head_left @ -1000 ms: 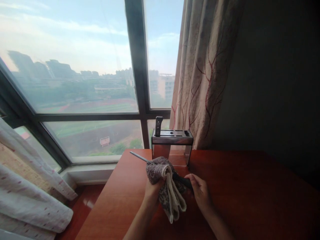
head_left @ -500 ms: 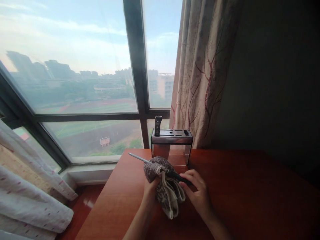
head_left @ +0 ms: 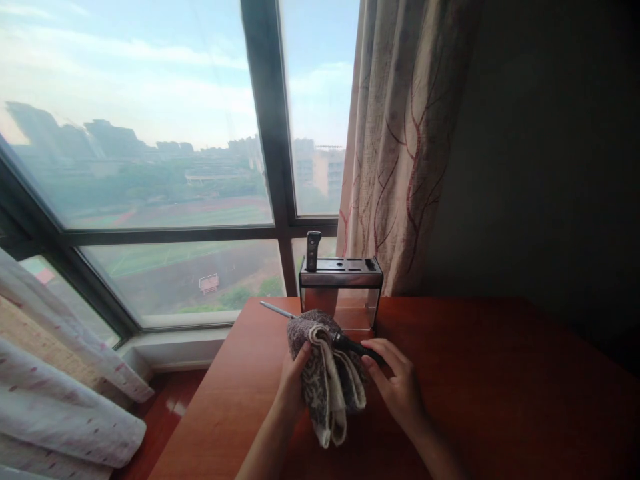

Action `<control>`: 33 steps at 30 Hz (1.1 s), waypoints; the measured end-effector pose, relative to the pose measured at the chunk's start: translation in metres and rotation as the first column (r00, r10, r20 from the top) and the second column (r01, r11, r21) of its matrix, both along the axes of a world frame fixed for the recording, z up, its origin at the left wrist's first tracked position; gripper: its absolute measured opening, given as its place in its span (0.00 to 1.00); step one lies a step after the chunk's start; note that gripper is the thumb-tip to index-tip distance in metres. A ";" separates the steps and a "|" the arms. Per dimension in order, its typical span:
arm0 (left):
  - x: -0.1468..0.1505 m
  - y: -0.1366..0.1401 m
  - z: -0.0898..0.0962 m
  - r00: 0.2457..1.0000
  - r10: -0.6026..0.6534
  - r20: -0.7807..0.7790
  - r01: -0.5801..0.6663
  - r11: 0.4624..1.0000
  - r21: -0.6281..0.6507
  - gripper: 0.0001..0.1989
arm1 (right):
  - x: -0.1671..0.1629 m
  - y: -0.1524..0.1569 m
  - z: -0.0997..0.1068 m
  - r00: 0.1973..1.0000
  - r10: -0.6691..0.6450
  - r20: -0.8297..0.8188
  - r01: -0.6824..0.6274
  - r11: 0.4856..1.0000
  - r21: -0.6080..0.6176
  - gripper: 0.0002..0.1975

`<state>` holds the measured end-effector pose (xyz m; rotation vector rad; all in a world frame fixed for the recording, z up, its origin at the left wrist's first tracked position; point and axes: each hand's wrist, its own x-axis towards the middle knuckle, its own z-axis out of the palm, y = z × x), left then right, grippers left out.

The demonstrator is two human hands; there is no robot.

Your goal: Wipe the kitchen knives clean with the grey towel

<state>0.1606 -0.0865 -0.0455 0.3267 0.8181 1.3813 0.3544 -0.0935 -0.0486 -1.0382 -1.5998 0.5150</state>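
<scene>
My right hand (head_left: 397, 380) is closed on the black handle of a sharpening steel (head_left: 275, 309), whose thin grey rod points away to the left. A grey-brown patterned towel (head_left: 323, 387) is wrapped about the rod's middle, its folded ends hanging down over the table. With the thumb on top, my left hand (head_left: 295, 377) grips the towel around the rod; its other fingers are hidden behind the cloth. Just beyond my hands stands a knife block (head_left: 341, 275) with a slotted top and clear sides. One black-handled knife (head_left: 313, 251) is upright in its left end.
The reddish-brown wooden table (head_left: 475, 373) runs under my hands and off to the right. Windows (head_left: 165, 167) rise behind its far left edge. A long curtain (head_left: 400, 133) hangs at the back, and a pale curtain (head_left: 60, 407) drapes at the lower left.
The left thumb has come up into view on top of the towel, and the cloth has turned and hangs slightly lower. My right hand keeps hold of the handle.
</scene>
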 end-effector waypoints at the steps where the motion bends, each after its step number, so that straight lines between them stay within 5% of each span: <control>1: -0.002 0.001 0.000 1.000 -0.016 0.017 0.016 1.000 -0.008 0.24 | 0.001 0.000 -0.001 1.000 0.010 -0.015 -0.010 0.999 -0.037 0.11; 7: -0.013 0.008 -0.001 0.996 0.016 0.087 -0.011 0.998 -0.064 0.13 | -0.004 -0.004 -0.002 0.989 0.131 -0.069 -0.143 0.962 -0.232 0.20; 17: -0.040 0.020 0.009 0.967 0.238 0.088 -0.237 0.971 -0.025 0.07 | 0.016 0.002 0.010 0.978 0.209 -0.001 -0.205 0.957 -0.203 0.17; 25: -0.051 0.028 0.007 0.810 0.560 -0.175 -0.556 0.828 0.077 0.10 | 0.024 0.016 -0.004 0.996 0.089 0.003 -0.089 0.996 -0.015 0.09; 33: -0.047 0.025 0.006 0.829 0.517 -0.212 -0.503 0.856 0.122 0.13 | 0.027 0.018 -0.007 0.986 0.059 -0.155 -0.068 0.997 -0.048 0.08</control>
